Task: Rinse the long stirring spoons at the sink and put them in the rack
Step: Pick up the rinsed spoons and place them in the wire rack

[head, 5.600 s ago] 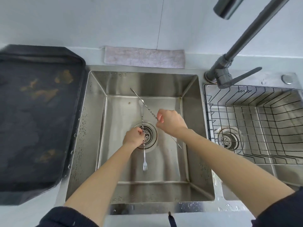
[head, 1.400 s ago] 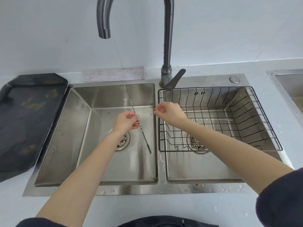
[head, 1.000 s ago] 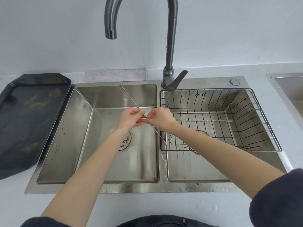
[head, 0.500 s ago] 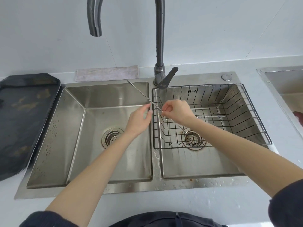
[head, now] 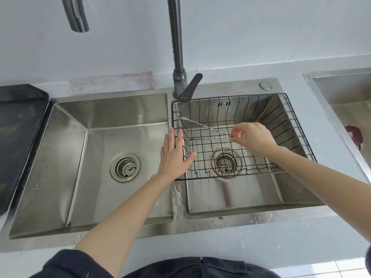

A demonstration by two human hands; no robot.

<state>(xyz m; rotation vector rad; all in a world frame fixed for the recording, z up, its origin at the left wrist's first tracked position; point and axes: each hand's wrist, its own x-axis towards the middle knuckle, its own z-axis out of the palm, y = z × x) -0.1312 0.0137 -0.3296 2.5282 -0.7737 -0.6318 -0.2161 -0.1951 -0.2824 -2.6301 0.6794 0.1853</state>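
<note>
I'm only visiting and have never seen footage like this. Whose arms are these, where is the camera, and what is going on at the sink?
There is no machine here: a person wears a wide-angle camera on the head, so you look down along their own two bare arms. Below is a steel double sink under a tall faucet. A black wire rack sits in the right basin. The right hand pinches a long stirring spoon over the rack; a second spoon lies level just below it, its end hidden at the same fingers. The left hand is open and empty above the divider. A dark tray sits left of the sink, a cloth behind it.
</note>
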